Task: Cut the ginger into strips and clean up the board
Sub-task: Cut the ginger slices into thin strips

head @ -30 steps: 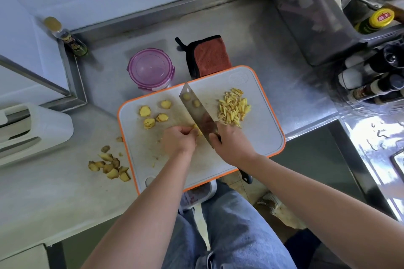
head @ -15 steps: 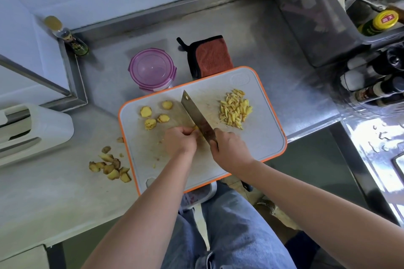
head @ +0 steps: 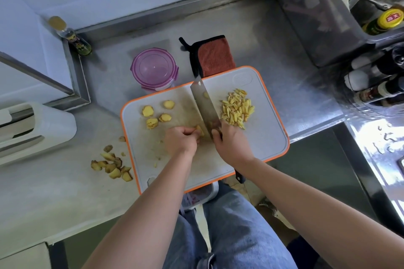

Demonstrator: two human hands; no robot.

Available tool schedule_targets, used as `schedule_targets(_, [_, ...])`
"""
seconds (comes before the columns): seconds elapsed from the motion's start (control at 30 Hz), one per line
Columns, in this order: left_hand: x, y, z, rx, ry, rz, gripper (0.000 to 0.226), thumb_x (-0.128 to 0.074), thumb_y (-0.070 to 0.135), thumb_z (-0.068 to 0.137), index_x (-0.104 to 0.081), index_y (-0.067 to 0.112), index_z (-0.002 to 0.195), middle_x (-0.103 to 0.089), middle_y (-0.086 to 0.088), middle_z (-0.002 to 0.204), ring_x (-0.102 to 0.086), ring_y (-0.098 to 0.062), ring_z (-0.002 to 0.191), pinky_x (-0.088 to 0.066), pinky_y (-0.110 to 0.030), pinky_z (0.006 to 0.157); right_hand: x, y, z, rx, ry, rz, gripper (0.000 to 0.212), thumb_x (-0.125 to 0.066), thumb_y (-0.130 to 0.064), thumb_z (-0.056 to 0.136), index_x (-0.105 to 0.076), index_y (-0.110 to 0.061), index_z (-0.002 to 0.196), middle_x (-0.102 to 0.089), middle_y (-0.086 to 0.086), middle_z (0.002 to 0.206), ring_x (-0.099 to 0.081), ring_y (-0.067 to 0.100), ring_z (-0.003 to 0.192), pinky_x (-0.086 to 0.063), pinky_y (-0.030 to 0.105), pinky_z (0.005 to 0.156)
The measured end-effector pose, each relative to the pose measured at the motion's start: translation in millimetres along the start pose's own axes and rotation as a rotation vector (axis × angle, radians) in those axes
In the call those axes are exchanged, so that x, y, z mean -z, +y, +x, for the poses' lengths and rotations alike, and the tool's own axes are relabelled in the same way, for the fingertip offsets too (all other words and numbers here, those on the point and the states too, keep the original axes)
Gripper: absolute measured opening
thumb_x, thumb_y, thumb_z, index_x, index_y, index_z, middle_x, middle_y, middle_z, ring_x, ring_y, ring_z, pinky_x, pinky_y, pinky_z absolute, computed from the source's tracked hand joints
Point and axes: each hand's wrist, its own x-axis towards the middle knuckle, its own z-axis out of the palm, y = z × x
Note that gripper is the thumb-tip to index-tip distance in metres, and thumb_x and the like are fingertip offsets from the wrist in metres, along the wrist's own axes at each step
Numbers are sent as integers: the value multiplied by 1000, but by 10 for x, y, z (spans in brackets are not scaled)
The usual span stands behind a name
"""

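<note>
The left hand (head: 181,141) is pinching the ginger slice (head: 200,131) steady. The right hand (head: 231,144) is gripping the cleaver (head: 204,107), cutting strips alongside.

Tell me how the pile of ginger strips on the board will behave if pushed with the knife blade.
The ginger strips are many small loose sticks, so they would likely scatter rather than move as one. They look light, and some may cling to the knife, where one bit seems stuck. The cutting board looks smooth, so most should slide.
</note>
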Motion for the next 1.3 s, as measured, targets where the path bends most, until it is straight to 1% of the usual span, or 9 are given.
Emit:
schedule_targets(0.13, [4,-10,10,3,-14,-11,15,-76,9,81,-68,12,68,-66,-4,59,-64,-19,52,-60,-36,65,97,20,-26,67,-21,-12,16,-47,-22,97,-48,-7,92,-44,3,60,-45,25,58,-31,32,51])
schedule_targets(0.27, [-2,-32,14,-1,-7,-13,15,-75,6,81,-68,10,68,-64,-5,57,-61,-18,49,-57,-33,60,87,-19,-63,95,-74,-62,15,-45,-23,97,-44,-12,87,-51,10,69,-47,27,63,-32,31,53])
schedule_targets(0.4, [0,-41,7,-12,0,-17,21,-75,6,81,-66,15,64,-65,-5,59,-61,-18,50,-60,-37,63,79,-48,-66,57,-112,-58,16,-45,-24,97,-42,-13,86,-55,12,75,-53,31,69,-41,35,56])
schedule_targets(0.57, [-13,-43,12,-26,3,-8,27,-75,7,80,-64,20,60,-65,-3,57,-62,-20,53,-61,-43,68,126,-53,-166,6,-184,-94,16,-42,-24,98,-42,-13,86,-48,6,77,-48,25,70,-37,32,58])
schedule_targets(0.83, [-12,-4,10,-48,27,78,23,-78,15,79,-64,25,63,-68,0,71,-70,-24,79,-56,-35,79,-29,-54,-112,-33,-184,-114,19,-40,-24,98,-41,-12,84,-47,7,74,-47,27,68,-34,32,56])
schedule_targets(0.97, [-18,-27,18,-32,19,56,29,-79,14,77,-62,30,59,-71,-3,71,-71,-26,74,-58,-43,78,-71,-73,-90,-20,-153,-111,19,-40,-25,99,-40,-12,84,-47,8,75,-46,29,67,-32,32,57])
schedule_targets(1.07, [-15,-56,57,3,-4,22,24,-80,12,75,-66,25,60,-71,-5,70,-71,-28,71,-59,-47,75,-64,-97,5,-9,-115,-81,18,-42,-25,98,-46,-11,87,-49,8,77,-51,30,71,-33,33,58])
schedule_targets(1.2, [2,-34,17,29,-5,-48,19,-78,8,78,-66,17,66,-68,-5,66,-68,-23,62,-61,-43,71,-51,-105,24,-12,-46,0,23,-45,-25,98,-56,-5,97,-60,13,82,-55,30,75,-44,37,61])
schedule_targets(1.3, [10,-33,-12,27,-6,-88,16,-76,7,80,-67,14,69,-68,-5,66,-65,-17,55,-61,-39,70,8,-85,-32,-10,-5,55,20,-46,-22,97,-48,-8,84,-53,10,71,-49,27,67,-36,33,56])
